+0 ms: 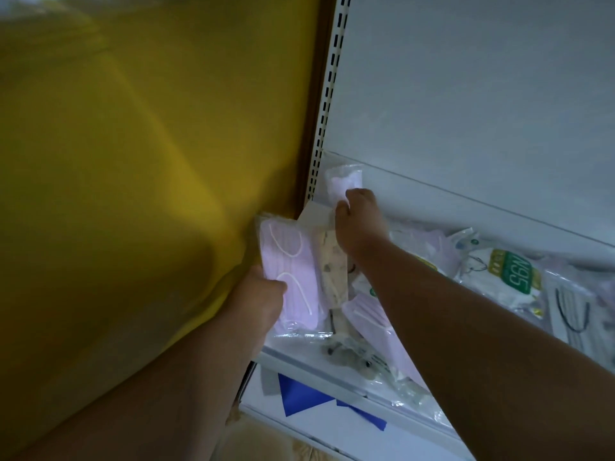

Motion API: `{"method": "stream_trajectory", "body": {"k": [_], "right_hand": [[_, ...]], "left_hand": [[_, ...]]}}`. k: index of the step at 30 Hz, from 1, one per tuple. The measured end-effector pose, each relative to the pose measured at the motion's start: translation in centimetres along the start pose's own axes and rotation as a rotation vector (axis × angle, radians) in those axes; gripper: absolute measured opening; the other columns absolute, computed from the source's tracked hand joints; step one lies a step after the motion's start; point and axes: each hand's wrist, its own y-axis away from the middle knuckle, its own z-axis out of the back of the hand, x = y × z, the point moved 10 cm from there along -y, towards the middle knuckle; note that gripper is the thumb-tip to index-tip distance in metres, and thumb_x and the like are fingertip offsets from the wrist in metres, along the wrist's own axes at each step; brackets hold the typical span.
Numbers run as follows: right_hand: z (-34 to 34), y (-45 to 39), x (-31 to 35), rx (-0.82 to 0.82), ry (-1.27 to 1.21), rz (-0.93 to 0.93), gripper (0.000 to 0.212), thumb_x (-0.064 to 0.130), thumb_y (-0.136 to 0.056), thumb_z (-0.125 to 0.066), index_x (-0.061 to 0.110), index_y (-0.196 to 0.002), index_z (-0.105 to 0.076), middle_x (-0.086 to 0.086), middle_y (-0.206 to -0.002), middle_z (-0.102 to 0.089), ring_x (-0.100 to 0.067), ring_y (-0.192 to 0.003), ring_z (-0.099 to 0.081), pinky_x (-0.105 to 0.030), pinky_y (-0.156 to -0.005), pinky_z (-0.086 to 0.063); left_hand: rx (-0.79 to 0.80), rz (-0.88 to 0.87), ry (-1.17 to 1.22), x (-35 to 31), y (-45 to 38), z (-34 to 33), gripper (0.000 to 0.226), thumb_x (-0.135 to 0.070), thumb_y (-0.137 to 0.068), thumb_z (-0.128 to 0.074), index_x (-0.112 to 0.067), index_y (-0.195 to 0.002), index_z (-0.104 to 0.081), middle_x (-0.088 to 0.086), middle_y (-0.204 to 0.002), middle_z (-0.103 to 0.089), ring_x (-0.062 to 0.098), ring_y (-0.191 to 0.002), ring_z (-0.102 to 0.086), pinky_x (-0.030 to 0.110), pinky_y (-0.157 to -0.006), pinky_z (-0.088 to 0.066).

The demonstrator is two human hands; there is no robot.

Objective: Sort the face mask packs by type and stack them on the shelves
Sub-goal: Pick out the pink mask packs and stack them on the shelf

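Observation:
My left hand (263,296) grips a clear pack of pink face masks (291,261) at the shelf's left end, held upright near the yellow wall. My right hand (359,217) reaches deeper and pinches another pink mask pack (342,183) standing against the white back panel in the far left corner. Between my arms lies a beige patterned pack (332,267), and a further pink pack (372,321) lies flat under my right forearm. Packs marked N95 (509,274) and a grey mask pack (572,314) lie scattered to the right.
The white shelf (299,361) has a front lip, with a lower shelf (416,437) carrying blue shapes beneath it. A slotted metal upright (327,104) and a yellow wall (133,161) bound the left side. The white back panel (466,94) rises behind.

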Motion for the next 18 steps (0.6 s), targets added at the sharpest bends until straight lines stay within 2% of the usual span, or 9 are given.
{"method": "stream_trajectory", "body": {"k": [4,8,10,12,14,15,18], "right_hand": [[2.9,0.9,0.1,-0.089,-0.07,0.002,0.044,0.014,-0.104,-0.035,0.003,-0.145,-0.043,-0.009,-0.155,-0.033,-0.025,-0.134,-0.045,-0.026,-0.107,-0.033],[5.7,3.3,0.6,-0.236,-0.218,0.036,0.043,0.007,-0.101,-0.039,0.0,-0.143,-0.046,-0.012,-0.151,-0.04,-0.022,-0.138,-0.04,-0.005,-0.102,-0.017],[6.7,4.8,1.4,-0.278,-0.313,0.063,0.042,0.007,-0.101,-0.041,0.0,-0.142,-0.049,-0.011,-0.149,-0.044,-0.018,-0.138,-0.041,0.004,-0.1,-0.016],[6.7,6.5,2.6,-0.225,-0.418,0.068,0.04,0.01,-0.102,-0.044,0.007,-0.141,-0.053,-0.001,-0.144,-0.051,-0.005,-0.13,-0.047,0.002,-0.098,-0.025],[5.0,8.5,4.2,-0.059,-0.603,0.057,0.035,0.011,-0.102,-0.046,0.013,-0.134,-0.06,0.008,-0.13,-0.06,0.011,-0.111,-0.055,-0.002,-0.089,-0.039],[4.0,9.5,5.1,0.029,-0.68,0.062,0.033,0.012,-0.101,-0.048,0.014,-0.13,-0.064,0.008,-0.127,-0.063,0.01,-0.107,-0.057,-0.006,-0.086,-0.044],[0.5,11.5,5.9,0.245,-0.827,-0.004,0.029,0.022,-0.094,-0.052,0.014,-0.111,-0.075,0.003,-0.116,-0.072,-0.006,-0.109,-0.064,-0.024,-0.095,-0.051]], "left_hand": [[-0.001,0.017,-0.036,-0.1,1.1,-0.3,0.031,-0.014,-0.097,-0.059,-0.005,-0.127,-0.055,0.021,-0.114,-0.063,0.037,-0.099,-0.062,0.039,-0.077,-0.048],[-0.029,0.012,-0.089,-0.6,2.5,0.2,0.039,-0.018,-0.098,-0.059,-0.007,-0.135,-0.051,0.018,-0.129,-0.059,0.037,-0.117,-0.058,0.043,-0.096,-0.048],[-0.03,-0.019,-0.098,-1.2,3.0,0.2,0.047,-0.023,-0.1,-0.058,-0.011,-0.143,-0.045,0.013,-0.141,-0.052,0.035,-0.127,-0.052,0.044,-0.106,-0.045],[-0.043,-0.053,-0.032,-1.8,3.4,0.1,0.052,-0.026,-0.1,-0.058,-0.014,-0.148,-0.041,0.009,-0.145,-0.049,0.033,-0.132,-0.049,0.044,-0.108,-0.043],[-0.039,-0.067,0.145,-2.0,3.6,0.1,0.052,-0.027,-0.099,-0.061,-0.016,-0.147,-0.043,0.007,-0.143,-0.053,0.031,-0.129,-0.053,0.045,-0.107,-0.045],[-0.012,-0.053,0.258,-1.8,3.5,-0.1,0.048,-0.025,-0.098,-0.062,-0.015,-0.143,-0.047,0.008,-0.138,-0.057,0.03,-0.124,-0.056,0.046,-0.104,-0.047],[0.167,-0.02,0.469,-2.0,3.7,-1.6,0.042,-0.011,-0.087,-0.071,-0.013,-0.127,-0.057,0.011,-0.123,-0.065,0.028,-0.115,-0.062,0.049,-0.102,-0.048]]}}
